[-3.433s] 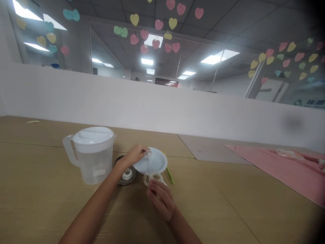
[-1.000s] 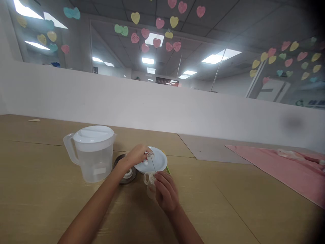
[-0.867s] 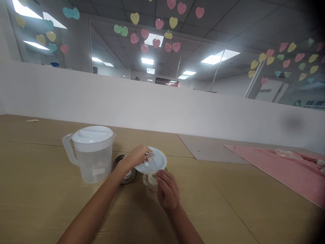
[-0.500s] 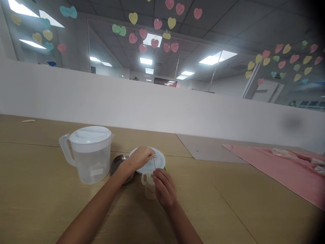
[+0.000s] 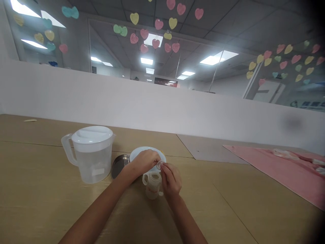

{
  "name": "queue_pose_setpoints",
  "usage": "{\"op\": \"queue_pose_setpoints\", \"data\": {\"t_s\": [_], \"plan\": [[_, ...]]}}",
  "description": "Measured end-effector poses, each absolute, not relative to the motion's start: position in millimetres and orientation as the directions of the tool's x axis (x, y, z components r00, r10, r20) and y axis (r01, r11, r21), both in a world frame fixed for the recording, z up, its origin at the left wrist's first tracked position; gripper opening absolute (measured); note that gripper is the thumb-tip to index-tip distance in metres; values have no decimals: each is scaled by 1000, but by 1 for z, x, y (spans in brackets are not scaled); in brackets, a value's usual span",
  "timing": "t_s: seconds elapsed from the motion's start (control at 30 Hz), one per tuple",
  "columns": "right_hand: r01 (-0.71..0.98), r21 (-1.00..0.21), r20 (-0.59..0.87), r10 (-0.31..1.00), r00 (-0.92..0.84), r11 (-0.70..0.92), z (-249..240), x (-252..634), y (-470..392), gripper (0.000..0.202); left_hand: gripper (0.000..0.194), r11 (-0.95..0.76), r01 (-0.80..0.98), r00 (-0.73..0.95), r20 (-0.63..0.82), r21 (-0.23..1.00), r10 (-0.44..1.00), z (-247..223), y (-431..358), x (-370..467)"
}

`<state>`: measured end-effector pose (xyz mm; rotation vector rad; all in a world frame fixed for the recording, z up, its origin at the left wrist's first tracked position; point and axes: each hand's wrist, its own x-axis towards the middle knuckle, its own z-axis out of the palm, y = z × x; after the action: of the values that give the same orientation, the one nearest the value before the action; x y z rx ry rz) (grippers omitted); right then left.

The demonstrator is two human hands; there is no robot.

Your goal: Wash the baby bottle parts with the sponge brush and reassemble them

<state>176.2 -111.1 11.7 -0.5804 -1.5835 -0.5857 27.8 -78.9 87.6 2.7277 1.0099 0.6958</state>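
A small clear round piece [image 5: 159, 165], perhaps a lid, is between the fingertips of my two hands. My left hand [image 5: 146, 161] reaches in from the left with fingers closed at its far side. From the right, my right hand [image 5: 172, 178] pinches its near edge. Just below stands an upright, translucent two-handled cup [image 5: 153, 187], its top open and orange marks on its side. Behind the hands lies a pale blue-white plate [image 5: 142, 149], partly covered by my left hand. A shallow metal dish [image 5: 117, 166] sits beside it, half hidden by my left forearm.
A lidded clear pitcher [image 5: 93, 156] holding liquid stands at the left. A pink cloth [image 5: 276, 173] with wrapped items lies on the right of the wooden table [image 5: 215, 210]. A white wall [image 5: 157, 105] with glass above closes off the back.
My right hand has moved up to the round piece, and both hands have shifted slightly right. The thin rod seen between them earlier no longer shows. The cup's open top is now uncovered.
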Motion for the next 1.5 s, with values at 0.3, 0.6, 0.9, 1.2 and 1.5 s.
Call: {"op": "queue_pose_setpoints", "data": {"t_s": [0.3,0.6,0.9,1.2,1.5], "plan": [[626,25,994,44,-95,779,13,174,-117,27,25,-694,665,577,400,275,712,74,-54,14],[607,-58,995,94,-28,793,21,170,-126,24,26,-598,712,459,401,368,793,55,-33,3],[639,-11,999,33,-22,769,23,172,-130,23,26,-537,763,418,360,359,834,53,-29,-1],[646,51,998,-25,-49,762,23,175,-136,24,27,-437,870,346,346,231,872,60,-33,-7],[690,-130,990,60,125,712,8,181,-107,19,23,-388,893,338,229,227,913,44,-21,-20]]}}
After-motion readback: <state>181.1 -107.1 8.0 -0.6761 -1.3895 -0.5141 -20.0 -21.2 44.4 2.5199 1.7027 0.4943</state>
